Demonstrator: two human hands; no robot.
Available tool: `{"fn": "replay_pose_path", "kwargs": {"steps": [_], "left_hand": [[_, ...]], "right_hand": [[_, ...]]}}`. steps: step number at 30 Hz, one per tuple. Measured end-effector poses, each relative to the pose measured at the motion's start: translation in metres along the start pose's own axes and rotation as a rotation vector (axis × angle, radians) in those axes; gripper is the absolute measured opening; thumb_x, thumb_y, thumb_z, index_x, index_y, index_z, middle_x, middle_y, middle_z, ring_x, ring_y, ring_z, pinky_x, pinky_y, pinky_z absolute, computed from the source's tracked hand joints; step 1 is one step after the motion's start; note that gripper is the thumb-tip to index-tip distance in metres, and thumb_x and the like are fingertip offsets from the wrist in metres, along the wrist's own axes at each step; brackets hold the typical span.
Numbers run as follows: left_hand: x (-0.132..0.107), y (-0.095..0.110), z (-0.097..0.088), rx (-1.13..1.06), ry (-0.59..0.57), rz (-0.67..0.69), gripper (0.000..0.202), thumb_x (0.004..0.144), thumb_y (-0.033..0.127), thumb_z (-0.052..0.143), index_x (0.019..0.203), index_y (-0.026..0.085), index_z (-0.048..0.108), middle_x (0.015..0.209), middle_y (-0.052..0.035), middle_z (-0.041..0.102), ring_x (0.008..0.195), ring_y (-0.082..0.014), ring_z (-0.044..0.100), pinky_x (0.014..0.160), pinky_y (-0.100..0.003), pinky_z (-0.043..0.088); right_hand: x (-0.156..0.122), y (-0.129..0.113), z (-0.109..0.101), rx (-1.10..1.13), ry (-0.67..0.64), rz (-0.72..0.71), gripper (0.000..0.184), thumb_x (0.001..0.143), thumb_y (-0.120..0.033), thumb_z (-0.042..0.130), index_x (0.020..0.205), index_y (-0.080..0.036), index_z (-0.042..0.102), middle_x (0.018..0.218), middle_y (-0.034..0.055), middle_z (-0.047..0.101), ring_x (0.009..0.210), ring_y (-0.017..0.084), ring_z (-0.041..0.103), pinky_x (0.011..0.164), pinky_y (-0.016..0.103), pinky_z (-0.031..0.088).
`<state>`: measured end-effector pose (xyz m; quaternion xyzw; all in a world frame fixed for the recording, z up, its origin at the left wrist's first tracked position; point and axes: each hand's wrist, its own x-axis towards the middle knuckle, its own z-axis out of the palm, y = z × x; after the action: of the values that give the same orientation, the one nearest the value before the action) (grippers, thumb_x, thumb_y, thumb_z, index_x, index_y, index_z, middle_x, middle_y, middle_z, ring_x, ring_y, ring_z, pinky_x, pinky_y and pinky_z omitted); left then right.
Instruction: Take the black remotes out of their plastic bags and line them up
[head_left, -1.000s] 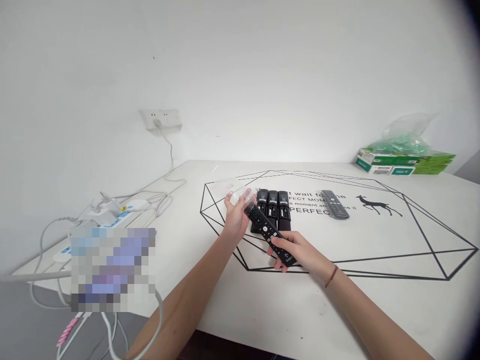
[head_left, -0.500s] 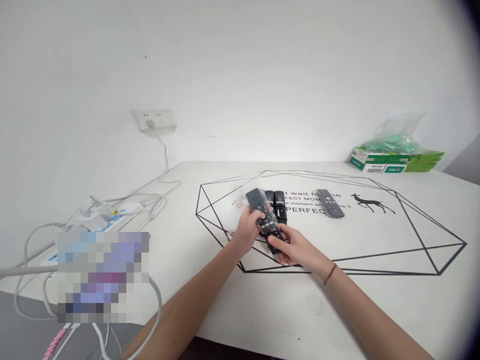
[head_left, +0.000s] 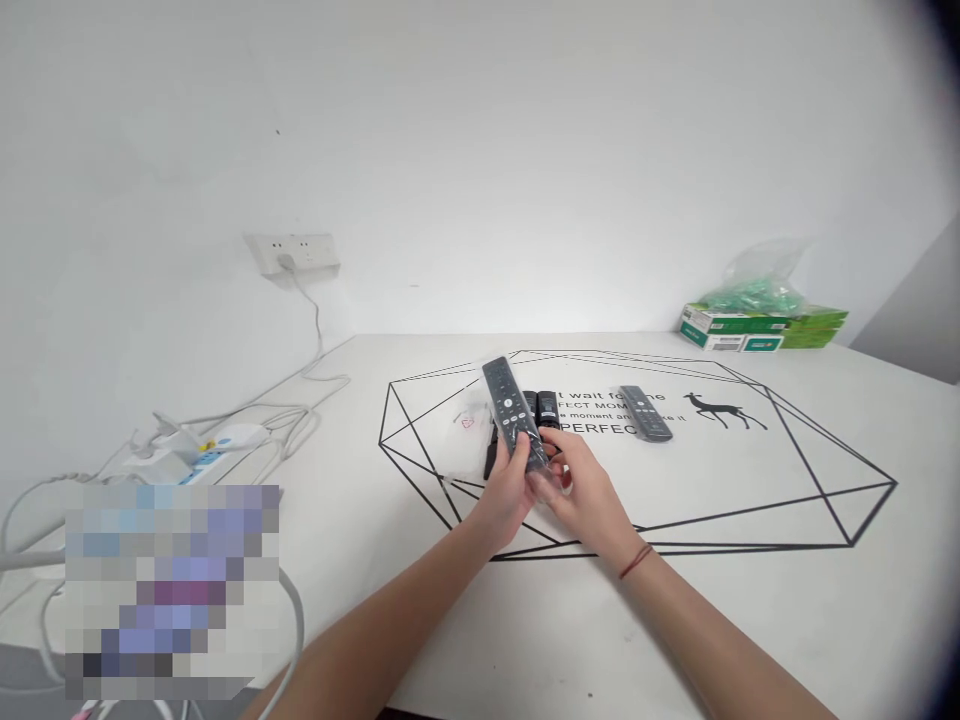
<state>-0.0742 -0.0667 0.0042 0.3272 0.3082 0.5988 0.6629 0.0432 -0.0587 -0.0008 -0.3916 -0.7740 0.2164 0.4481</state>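
Note:
Both hands hold one black remote control (head_left: 511, 413) wrapped in a clear plastic bag, tilted up above the white table (head_left: 750, 560). My left hand (head_left: 504, 492) grips its lower left side. My right hand (head_left: 581, 487) pinches the lower end, fingers closed on the bag and remote. Behind the held remote, a few more black remotes (head_left: 545, 408) lie side by side on the table. A clear plastic bag (head_left: 469, 420) lies flat to the left of them.
A separate grey remote (head_left: 645, 413) lies further right on the printed text. Green boxes with a plastic bag (head_left: 761, 318) stand at the back right. A power strip (head_left: 196, 449) and white cables lie at the left edge, below a wall socket (head_left: 292, 252).
The remote slid deeper into the clear bag and swung upright, toward me. My left hand dropped from the bag's top end to the remote's lower side, beside my right hand.

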Motion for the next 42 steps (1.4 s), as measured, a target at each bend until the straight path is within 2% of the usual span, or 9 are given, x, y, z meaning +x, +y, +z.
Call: {"fn": "replay_pose_path", "kwargs": {"steps": [5, 12, 16, 23, 29, 33, 35, 38, 42], "left_hand": [[-0.005, 0.000, 0.002, 0.093, -0.090, -0.016, 0.046, 0.081, 0.039, 0.058, 0.122, 0.030, 0.040, 0.106, -0.0053, 0.061, 0.094, -0.0180, 0.061, 0.077, -0.032, 0.051], [0.004, 0.012, -0.012, 0.215, -0.096, 0.031, 0.051, 0.079, 0.042, 0.060, 0.123, 0.025, 0.041, 0.105, -0.0098, 0.062, 0.096, -0.0226, 0.062, 0.081, -0.037, 0.050], [0.008, 0.010, -0.022, 0.301, -0.240, 0.025, 0.053, 0.079, 0.037, 0.061, 0.127, 0.025, 0.040, 0.118, -0.0119, 0.057, 0.110, -0.0250, 0.055, 0.088, -0.038, 0.047], [0.010, 0.009, -0.026, 0.467, -0.497, 0.018, 0.048, 0.084, 0.034, 0.055, 0.127, 0.020, 0.039, 0.114, -0.0140, 0.058, 0.104, -0.0239, 0.056, 0.083, -0.038, 0.046], [0.009, 0.010, -0.024, 0.841, -0.190, 0.162, 0.034, 0.083, 0.043, 0.050, 0.109, 0.020, 0.055, 0.086, -0.0043, 0.061, 0.076, -0.0145, 0.057, 0.070, -0.028, 0.048], [0.009, 0.015, -0.021, 0.688, -0.038, -0.049, 0.045, 0.083, 0.051, 0.046, 0.112, 0.018, 0.052, 0.073, -0.0025, 0.060, 0.051, -0.0087, 0.050, 0.051, -0.023, 0.043], [0.008, 0.020, -0.017, 0.478, -0.039, -0.115, 0.050, 0.083, 0.056, 0.041, 0.114, 0.017, 0.051, 0.081, -0.0060, 0.063, 0.058, -0.0103, 0.056, 0.057, -0.025, 0.047], [0.008, 0.026, -0.013, 0.319, -0.018, -0.031, 0.048, 0.082, 0.054, 0.047, 0.114, 0.018, 0.053, 0.102, -0.0095, 0.063, 0.083, -0.0153, 0.062, 0.074, -0.029, 0.050], [0.010, 0.030, -0.017, 0.338, 0.043, 0.074, 0.045, 0.077, 0.039, 0.062, 0.114, 0.017, 0.053, 0.110, -0.0105, 0.062, 0.096, -0.0192, 0.061, 0.085, -0.034, 0.049]], "right_hand": [[0.002, 0.003, -0.011, -0.066, -0.051, -0.013, 0.036, 0.085, -0.026, 0.042, 0.121, -0.025, 0.049, 0.106, 0.0064, 0.061, 0.083, 0.019, 0.059, 0.076, 0.034, 0.048], [0.005, -0.005, -0.023, 0.294, -0.234, 0.022, 0.040, 0.085, -0.030, 0.046, 0.124, -0.024, 0.050, 0.117, 0.0062, 0.057, 0.103, 0.019, 0.055, 0.087, 0.033, 0.047], [0.007, 0.004, -0.028, 0.310, -0.268, 0.116, 0.044, 0.087, -0.034, 0.046, 0.130, -0.023, 0.046, 0.093, 0.0044, 0.063, 0.084, 0.016, 0.059, 0.079, 0.033, 0.050], [0.007, 0.015, -0.030, 0.033, -0.251, -0.018, 0.056, 0.083, -0.024, 0.050, 0.137, -0.025, 0.035, 0.084, 0.0013, 0.064, 0.072, 0.014, 0.058, 0.072, 0.030, 0.050], [0.005, 0.019, -0.027, -0.416, 0.056, -0.203, 0.041, 0.085, -0.023, 0.047, 0.126, -0.022, 0.052, 0.074, 0.0025, 0.064, 0.062, 0.014, 0.055, 0.059, 0.025, 0.043], [0.005, 0.022, -0.025, -0.550, 0.208, -0.279, 0.039, 0.088, -0.020, 0.044, 0.126, -0.018, 0.052, 0.071, 0.0043, 0.064, 0.064, 0.014, 0.056, 0.059, 0.024, 0.041], [0.004, 0.019, -0.025, -0.547, 0.168, -0.302, 0.041, 0.089, -0.018, 0.042, 0.129, -0.020, 0.049, 0.083, 0.0061, 0.066, 0.074, 0.015, 0.059, 0.065, 0.025, 0.044], [0.004, 0.010, -0.024, -0.455, 0.038, -0.299, 0.043, 0.088, -0.016, 0.041, 0.129, -0.027, 0.047, 0.105, 0.0061, 0.063, 0.092, 0.017, 0.058, 0.076, 0.028, 0.046], [0.003, -0.002, -0.018, -0.006, -0.098, -0.026, 0.064, 0.082, -0.034, 0.055, 0.139, -0.027, 0.028, 0.119, 0.0100, 0.054, 0.092, 0.019, 0.058, 0.078, 0.035, 0.049]]}}
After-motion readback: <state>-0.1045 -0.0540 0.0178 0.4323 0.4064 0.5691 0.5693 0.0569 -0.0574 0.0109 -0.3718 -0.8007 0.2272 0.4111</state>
